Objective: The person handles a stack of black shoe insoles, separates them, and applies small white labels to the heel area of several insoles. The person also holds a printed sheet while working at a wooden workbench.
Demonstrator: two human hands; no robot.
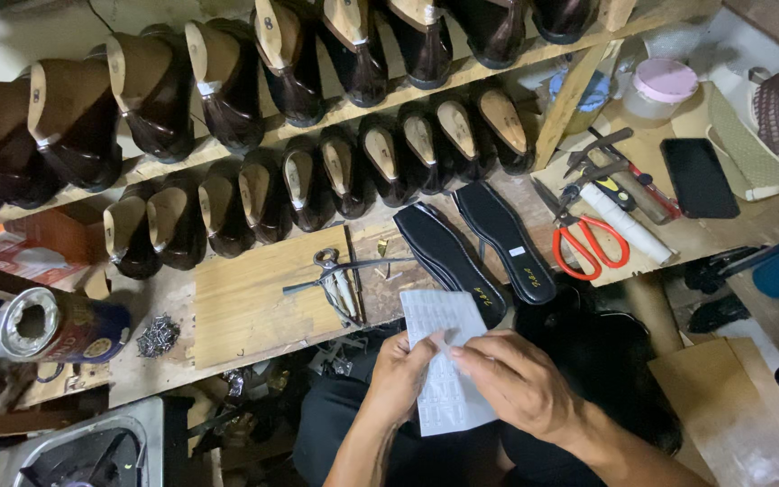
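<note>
Holding a white printed sheet point(444, 361) over the lap, just below the front edge of the wooden workbench point(254, 302), the left hand point(398, 374) is closed on the sheet's left edge while the right hand point(516, 383) pinches its right side between thumb and fingers. Two black insoles point(475, 248) lie side by side on the workbench just above the sheet, with metal pincers point(335, 275) to their left, red-handled scissors point(583, 243) to their right, and a tin can point(60, 325) lying at the left edge. Rows of dark shoes on wooden lasts point(254, 81) occupy the racks along the rear edge.
</note>
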